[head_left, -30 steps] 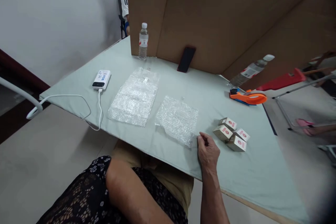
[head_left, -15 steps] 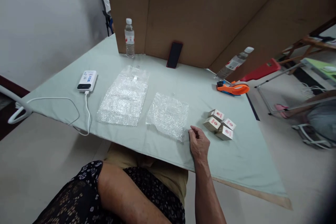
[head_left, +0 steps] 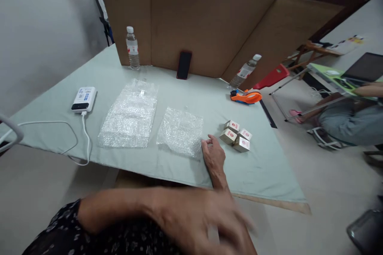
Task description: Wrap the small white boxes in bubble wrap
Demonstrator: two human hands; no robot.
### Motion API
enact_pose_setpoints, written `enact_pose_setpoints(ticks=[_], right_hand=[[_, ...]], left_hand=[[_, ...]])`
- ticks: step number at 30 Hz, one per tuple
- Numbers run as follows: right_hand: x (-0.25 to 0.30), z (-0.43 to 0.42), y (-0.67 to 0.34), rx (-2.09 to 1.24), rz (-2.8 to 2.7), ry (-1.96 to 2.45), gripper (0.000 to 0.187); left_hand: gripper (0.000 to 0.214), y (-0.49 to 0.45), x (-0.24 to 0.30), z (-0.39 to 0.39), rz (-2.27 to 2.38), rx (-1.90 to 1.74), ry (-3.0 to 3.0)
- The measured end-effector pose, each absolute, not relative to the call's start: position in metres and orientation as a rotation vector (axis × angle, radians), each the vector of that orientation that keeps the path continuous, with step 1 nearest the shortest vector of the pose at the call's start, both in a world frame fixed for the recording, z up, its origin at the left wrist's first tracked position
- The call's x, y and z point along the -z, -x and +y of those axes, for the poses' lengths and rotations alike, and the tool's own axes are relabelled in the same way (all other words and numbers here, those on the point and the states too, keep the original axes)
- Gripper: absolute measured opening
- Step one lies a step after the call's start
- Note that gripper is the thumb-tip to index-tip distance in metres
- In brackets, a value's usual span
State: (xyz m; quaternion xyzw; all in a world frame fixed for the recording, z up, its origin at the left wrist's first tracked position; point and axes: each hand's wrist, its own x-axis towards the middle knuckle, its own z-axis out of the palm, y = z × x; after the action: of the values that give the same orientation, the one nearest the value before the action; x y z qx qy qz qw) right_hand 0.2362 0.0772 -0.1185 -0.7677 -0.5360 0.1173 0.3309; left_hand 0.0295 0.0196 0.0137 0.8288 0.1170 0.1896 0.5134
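Note:
My right hand (head_left: 214,154) rests on the table with its fingers loosely curled and nothing seen in them. Its fingertips lie at the right edge of a small square bubble wrap bag (head_left: 180,131); whether they touch it I cannot tell. Just right of the hand sit several small boxes (head_left: 235,135) with red print, grouped close together. My left hand (head_left: 200,217) is raised at the near side, in front of my right forearm, blurred by motion. Its fingers look spread, with nothing visible in them. A larger bubble wrap bag (head_left: 129,117) lies flat to the left.
An orange tape dispenser (head_left: 247,97) and a water bottle (head_left: 245,72) stand at the back right. Another bottle (head_left: 133,50) and a phone (head_left: 184,65) are by the cardboard screen (head_left: 203,24). A cabled power bank (head_left: 84,99) lies left. A person (head_left: 347,121) sits at right.
My left arm has swung up and rightward, bringing the left hand into view across my right forearm. The camera view has turned right. The right hand stays beside the small bag.

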Motion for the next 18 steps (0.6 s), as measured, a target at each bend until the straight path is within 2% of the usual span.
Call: enact_pose_setpoints(ticks=[3, 7, 9, 13, 18], right_hand=[[0.115, 0.086, -0.224, -0.304, -1.464, 2.073, 0.047], [0.116, 0.084, -0.224, -0.285, -1.528, 2.061, 0.043], [0.115, 0.076, -0.239, -0.261, -1.542, 2.011, 0.041], [0.101, 0.069, -0.289, 0.047, -1.606, 1.954, 0.038], [0.081, 0.087, -0.326, 0.359, -1.849, 2.174, 0.047]], left_hand=[[0.017, -0.021, 0.006, 0.065, 0.827, -0.55, -2.295], [0.009, -0.01, 0.052, 0.11, 1.067, -0.501, -2.351], [0.008, -0.003, 0.075, 0.114, 1.155, -0.354, -2.452], [0.024, 0.01, 0.104, 0.1, 1.116, -0.416, -2.546], [0.042, 0.024, 0.106, 0.085, 1.11, -0.498, -2.556]])
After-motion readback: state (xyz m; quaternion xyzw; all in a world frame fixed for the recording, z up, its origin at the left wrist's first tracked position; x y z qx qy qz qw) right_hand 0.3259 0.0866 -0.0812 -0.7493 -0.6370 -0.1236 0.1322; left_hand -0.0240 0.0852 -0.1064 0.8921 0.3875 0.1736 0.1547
